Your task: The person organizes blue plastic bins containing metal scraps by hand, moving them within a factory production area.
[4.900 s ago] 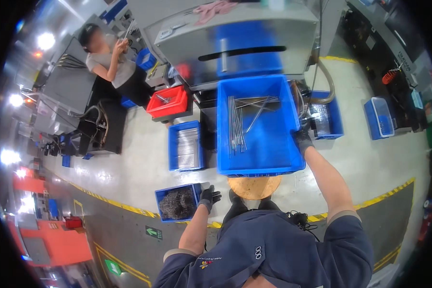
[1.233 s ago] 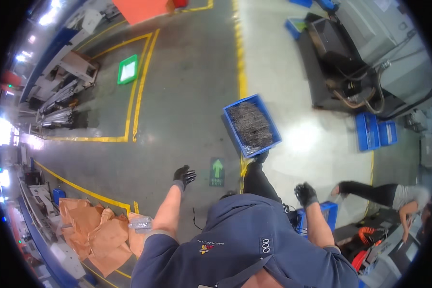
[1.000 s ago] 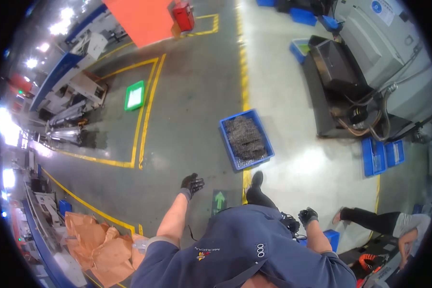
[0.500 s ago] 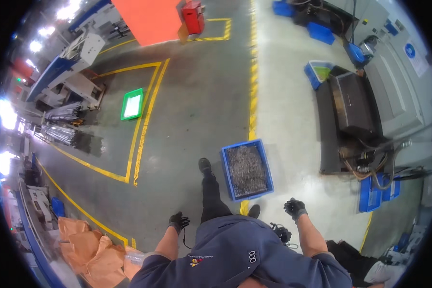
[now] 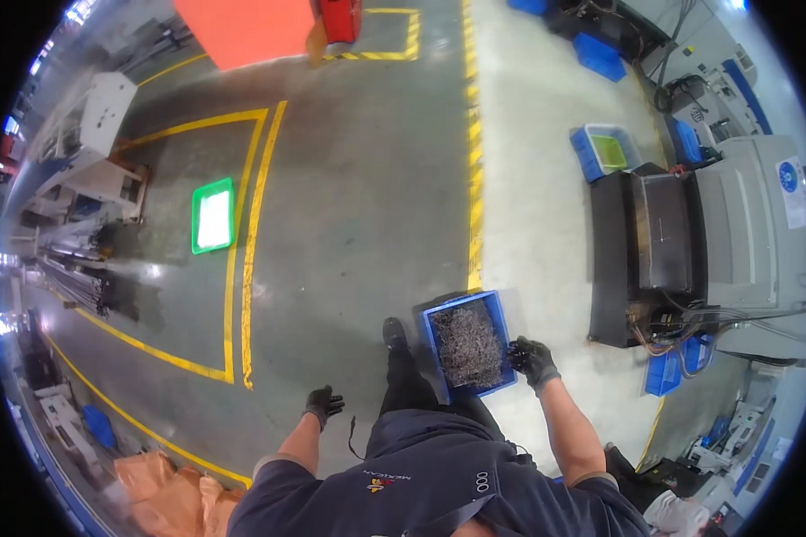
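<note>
A blue plastic crate [image 5: 505,313] filled with small dark-grey metal pieces [image 5: 468,347] lies on the floor just ahead of my feet. My right hand [image 5: 533,360], in a black glove, is at the crate's right rim with its fingertips at the edge. Those fingers look slightly bent and apart, not wrapped round the rim. My left hand [image 5: 325,404], gloved too, hangs over the floor left of my leg. Its fingers are spread and hold nothing.
A green tray [image 5: 194,219] lies on the floor to the left inside yellow lines. At right stand a dark machine part [image 5: 658,237] with cables and blue bins [image 5: 663,371]. Brown paper bags [image 5: 157,492] lie at lower left. A black-and-yellow line [image 5: 475,179] runs ahead.
My right hand has moved up and left to the crate's rim. My left hand stays to the left, fingers spread. I have bent closer to the crate, and the view has shifted.
</note>
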### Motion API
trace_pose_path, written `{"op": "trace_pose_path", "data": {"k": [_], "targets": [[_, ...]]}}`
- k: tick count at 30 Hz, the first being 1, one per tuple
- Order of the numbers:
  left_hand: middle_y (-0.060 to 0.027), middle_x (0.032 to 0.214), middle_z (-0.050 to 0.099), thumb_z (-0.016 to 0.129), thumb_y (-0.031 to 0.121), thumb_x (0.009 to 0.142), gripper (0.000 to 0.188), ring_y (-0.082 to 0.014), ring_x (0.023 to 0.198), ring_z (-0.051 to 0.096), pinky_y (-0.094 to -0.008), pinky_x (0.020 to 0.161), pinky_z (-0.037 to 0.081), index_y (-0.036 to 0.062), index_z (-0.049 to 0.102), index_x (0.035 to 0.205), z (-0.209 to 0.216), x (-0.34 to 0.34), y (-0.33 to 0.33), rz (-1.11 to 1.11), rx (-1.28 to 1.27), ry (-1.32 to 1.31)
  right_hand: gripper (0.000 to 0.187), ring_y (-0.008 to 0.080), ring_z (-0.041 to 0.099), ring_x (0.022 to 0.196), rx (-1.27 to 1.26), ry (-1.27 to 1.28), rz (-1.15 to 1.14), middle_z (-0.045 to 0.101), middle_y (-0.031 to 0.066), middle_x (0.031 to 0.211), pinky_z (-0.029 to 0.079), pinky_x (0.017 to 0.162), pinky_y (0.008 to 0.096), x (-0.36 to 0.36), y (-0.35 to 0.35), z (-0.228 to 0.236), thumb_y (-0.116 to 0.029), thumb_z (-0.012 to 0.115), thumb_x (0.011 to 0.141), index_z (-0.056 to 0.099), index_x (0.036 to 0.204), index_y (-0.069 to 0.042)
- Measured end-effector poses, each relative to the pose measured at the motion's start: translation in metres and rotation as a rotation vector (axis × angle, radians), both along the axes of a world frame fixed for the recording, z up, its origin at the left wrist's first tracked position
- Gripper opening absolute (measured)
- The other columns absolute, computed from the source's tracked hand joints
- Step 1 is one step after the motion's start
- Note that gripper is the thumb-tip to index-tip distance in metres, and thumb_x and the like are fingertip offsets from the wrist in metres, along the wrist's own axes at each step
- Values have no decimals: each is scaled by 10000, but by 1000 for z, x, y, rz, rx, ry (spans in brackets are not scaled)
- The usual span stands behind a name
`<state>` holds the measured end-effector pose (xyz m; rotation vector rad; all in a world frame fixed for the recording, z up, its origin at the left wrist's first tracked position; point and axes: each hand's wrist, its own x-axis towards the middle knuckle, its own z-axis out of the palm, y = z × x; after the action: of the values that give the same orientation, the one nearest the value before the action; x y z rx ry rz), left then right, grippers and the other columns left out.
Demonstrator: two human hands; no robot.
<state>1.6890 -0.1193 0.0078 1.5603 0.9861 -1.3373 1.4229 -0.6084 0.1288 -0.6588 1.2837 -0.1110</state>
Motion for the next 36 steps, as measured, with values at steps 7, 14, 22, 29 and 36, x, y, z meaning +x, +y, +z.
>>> {"op": "trace_pose_path", "data": {"k": [7, 14, 22, 29, 36], "targets": [[-209, 970, 602, 475, 305, 887, 353, -357, 740, 623, -438, 597, 524, 68, 454, 1147, 16, 81, -6, 7, 18, 18, 245, 231, 623, 697, -52, 53, -43, 636, 79, 760, 503, 603, 339, 77, -46, 33, -319, 543, 846, 604, 834, -82], [-199, 1014, 587, 468, 299, 890, 353, -337, 794, 610, -420, 634, 516, 77, 431, 1162, 38, 240, -157, -84, -95, -169, 333, 265, 529, 723, 211, -164, -294, 572, 77, 727, 419, 656, 415, -116, -66, -134, -369, 385, 876, 520, 699, -121], [-187, 1058, 561, 537, 387, 840, 428, -316, 857, 588, -415, 711, 502, 86, 425, 1123, 77, 361, -362, -72, -429, -382, 218, 177, 560, 916, 431, 11, -380, 609, 34, 936, 417, 774, 316, -81, -70, -170, -237, 361, 868, 573, 874, -186], [-192, 1015, 575, 576, 349, 831, 469, -309, 812, 605, -396, 705, 507, 52, 412, 1155, 98, 419, -478, -38, -543, -279, 263, 229, 585, 788, -109, -57, 41, 613, 56, 798, 454, 640, 355, 47, -301, -238, -338, 398, 868, 541, 773, -139], [-212, 1021, 585, 514, 332, 873, 455, -339, 826, 612, -429, 661, 522, 51, 384, 1206, 33, 480, -446, 32, -166, -240, 287, 249, 582, 610, 200, -34, -195, 600, 68, 676, 460, 527, 364, 331, -424, -92, -356, 444, 867, 552, 736, -125]]}}
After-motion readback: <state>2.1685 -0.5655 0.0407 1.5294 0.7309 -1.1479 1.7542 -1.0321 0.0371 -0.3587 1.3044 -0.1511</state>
